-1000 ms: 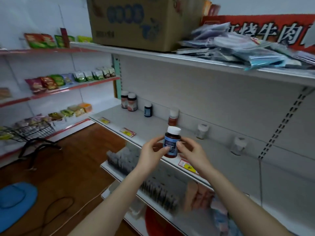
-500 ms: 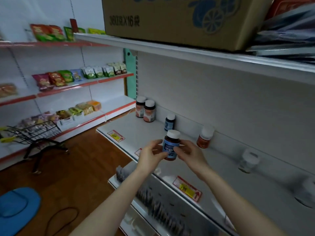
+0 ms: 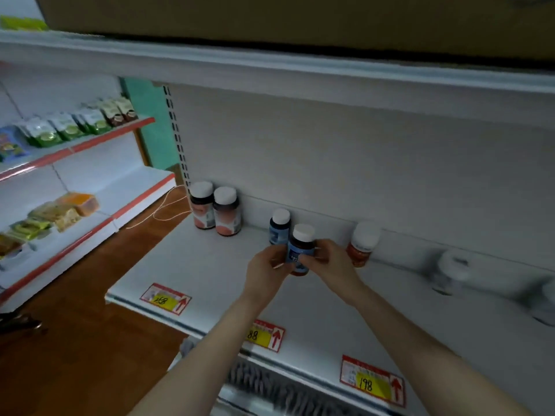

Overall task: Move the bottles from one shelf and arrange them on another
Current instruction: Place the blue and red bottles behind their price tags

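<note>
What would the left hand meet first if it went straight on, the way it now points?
Probably the small blue bottle, which stands just behind the held bottle that the left hand grips. Depth is hard to judge here, so the gap between the two bottles is unclear.

box (image 3: 270,19) up top cut off by the edge, white jar (image 3: 450,268) on the right way too blurry, bottle (image 3: 300,246) label partly behind fingers (image 3: 318,254)

Left hand (image 3: 267,273), right hand (image 3: 330,262): seemingly curled.
</note>
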Available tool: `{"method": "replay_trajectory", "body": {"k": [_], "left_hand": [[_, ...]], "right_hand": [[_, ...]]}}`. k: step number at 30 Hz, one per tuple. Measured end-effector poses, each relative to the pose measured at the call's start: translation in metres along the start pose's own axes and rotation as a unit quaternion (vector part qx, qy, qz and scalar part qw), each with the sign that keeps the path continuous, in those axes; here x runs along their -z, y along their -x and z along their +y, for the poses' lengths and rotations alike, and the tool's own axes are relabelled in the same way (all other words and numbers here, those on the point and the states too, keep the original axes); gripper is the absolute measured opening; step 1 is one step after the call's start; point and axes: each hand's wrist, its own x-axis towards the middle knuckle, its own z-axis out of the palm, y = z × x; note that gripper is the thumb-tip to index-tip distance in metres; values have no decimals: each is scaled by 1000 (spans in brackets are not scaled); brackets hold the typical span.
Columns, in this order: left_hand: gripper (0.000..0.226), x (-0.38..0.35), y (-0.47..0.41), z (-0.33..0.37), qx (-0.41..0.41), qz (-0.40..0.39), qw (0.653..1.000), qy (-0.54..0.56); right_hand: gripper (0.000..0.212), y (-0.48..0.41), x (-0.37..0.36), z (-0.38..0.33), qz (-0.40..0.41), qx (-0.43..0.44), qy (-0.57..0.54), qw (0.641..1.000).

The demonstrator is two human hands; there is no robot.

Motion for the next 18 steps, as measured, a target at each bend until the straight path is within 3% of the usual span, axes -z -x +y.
{"method": "replay_trajectory", "body": {"k": [8,18], "left_hand": [[32,2,-23,-33,14,-117,993,-9],[33,-11,-48,-42,54,-143,988,9]], "right_hand": [[41,-10,-37,25,78,-84,12,993],[46,-43,-45,38,106,-88,34,990]]}}
